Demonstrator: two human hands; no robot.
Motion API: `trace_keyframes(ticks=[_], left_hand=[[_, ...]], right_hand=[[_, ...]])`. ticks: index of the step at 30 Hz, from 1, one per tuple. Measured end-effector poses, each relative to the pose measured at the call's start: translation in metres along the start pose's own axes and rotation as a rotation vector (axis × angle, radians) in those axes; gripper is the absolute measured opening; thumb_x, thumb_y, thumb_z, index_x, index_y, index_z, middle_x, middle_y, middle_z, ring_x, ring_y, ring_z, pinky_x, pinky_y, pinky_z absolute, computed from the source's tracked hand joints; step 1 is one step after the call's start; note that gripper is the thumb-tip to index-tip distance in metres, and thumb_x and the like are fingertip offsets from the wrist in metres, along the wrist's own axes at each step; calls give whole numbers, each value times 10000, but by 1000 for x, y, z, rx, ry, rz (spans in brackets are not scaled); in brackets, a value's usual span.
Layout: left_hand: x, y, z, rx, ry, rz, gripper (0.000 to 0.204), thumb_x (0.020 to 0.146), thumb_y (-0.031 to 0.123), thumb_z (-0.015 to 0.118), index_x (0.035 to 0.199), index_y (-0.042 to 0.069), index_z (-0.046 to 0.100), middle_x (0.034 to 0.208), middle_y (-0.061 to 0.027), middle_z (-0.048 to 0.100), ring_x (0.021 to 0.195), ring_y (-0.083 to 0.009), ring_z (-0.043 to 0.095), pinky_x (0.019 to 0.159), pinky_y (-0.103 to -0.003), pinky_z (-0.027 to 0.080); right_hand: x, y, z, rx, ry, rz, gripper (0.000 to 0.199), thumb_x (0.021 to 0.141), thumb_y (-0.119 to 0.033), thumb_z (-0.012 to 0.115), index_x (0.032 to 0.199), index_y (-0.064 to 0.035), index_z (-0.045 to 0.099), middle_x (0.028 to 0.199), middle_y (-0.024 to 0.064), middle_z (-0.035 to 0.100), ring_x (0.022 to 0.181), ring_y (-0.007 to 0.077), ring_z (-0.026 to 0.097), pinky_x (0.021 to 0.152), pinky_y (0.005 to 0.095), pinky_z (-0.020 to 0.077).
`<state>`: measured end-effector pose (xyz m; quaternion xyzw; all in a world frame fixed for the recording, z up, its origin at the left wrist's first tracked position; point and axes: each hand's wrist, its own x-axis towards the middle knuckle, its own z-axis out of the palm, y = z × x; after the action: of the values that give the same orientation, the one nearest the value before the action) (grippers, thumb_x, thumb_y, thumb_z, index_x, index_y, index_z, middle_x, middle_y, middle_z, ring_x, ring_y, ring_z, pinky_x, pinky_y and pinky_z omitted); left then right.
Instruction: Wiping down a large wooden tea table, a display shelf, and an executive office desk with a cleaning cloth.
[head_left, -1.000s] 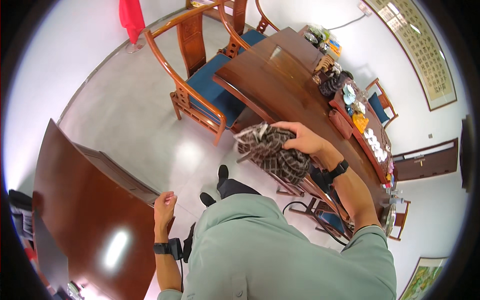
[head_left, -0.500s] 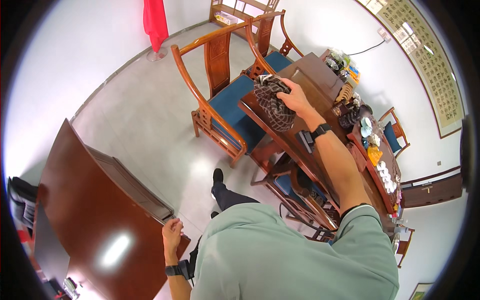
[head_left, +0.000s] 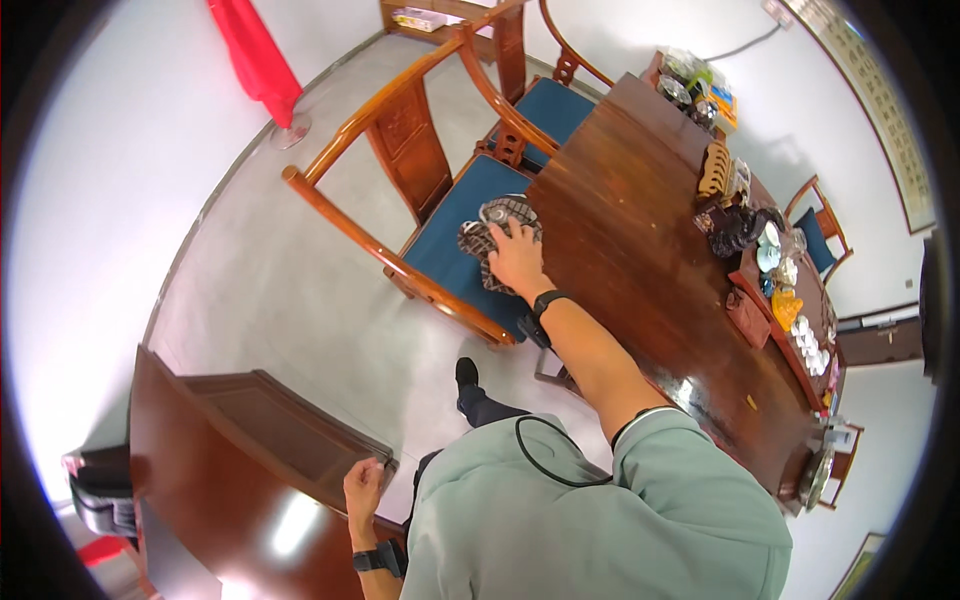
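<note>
The person's right hand (head_left: 519,262) lies over a crumpled brown-and-white checked cloth bundle (head_left: 475,241), its fingers spread across the upper side; the thumb is not clear, so I cannot tell whether the hand grips the bundle or only presses on it. The bundle is at the corner of a long, glossy dark-brown wooden table (head_left: 630,220), in front of the flat blue seat cushion (head_left: 450,232) of a curved orange-brown wooden armchair (head_left: 408,150); whether it touches the cushion or hangs above it is hidden. Spread fingers suit a soft, loose bundle, since they probably keep its folds together better than a pinch would. The left hand (head_left: 363,487) is loosely half-open with nothing visible in it, beside a polished red-brown wooden desk (head_left: 190,450), likely held low because 1 hand is enough for something this light. On the table's far side, small white cups (head_left: 808,340) sit in a row on a long brown wooden tray (head_left: 785,372), presumably grouped to keep tea ware together, well apart from the bundle.
</note>
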<state>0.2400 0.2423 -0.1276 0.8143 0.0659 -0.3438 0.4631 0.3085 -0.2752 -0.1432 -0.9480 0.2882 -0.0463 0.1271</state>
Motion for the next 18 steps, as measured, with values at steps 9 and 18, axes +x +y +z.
trace_keyframes(ticks=[9,18], left_hand=[[108,116,22,52,-251,165,214,932,153,657,1067,-13,662,840,-5,635,680,-64,530,605,-215,435],[199,232,19,187,-370,298,157,958,157,628,1072,58,672,899,16,650,792,-70,571,696,-214,441]], right_hand=[[-21,24,-18,61,3,-3,581,808,-209,672,1366,-198,508,1447,149,418,1285,380,416,962,543,436],[-138,159,-57,-102,200,494,607,721,-142,631,1321,-214,573,1426,181,437,1263,425,435,982,561,457]])
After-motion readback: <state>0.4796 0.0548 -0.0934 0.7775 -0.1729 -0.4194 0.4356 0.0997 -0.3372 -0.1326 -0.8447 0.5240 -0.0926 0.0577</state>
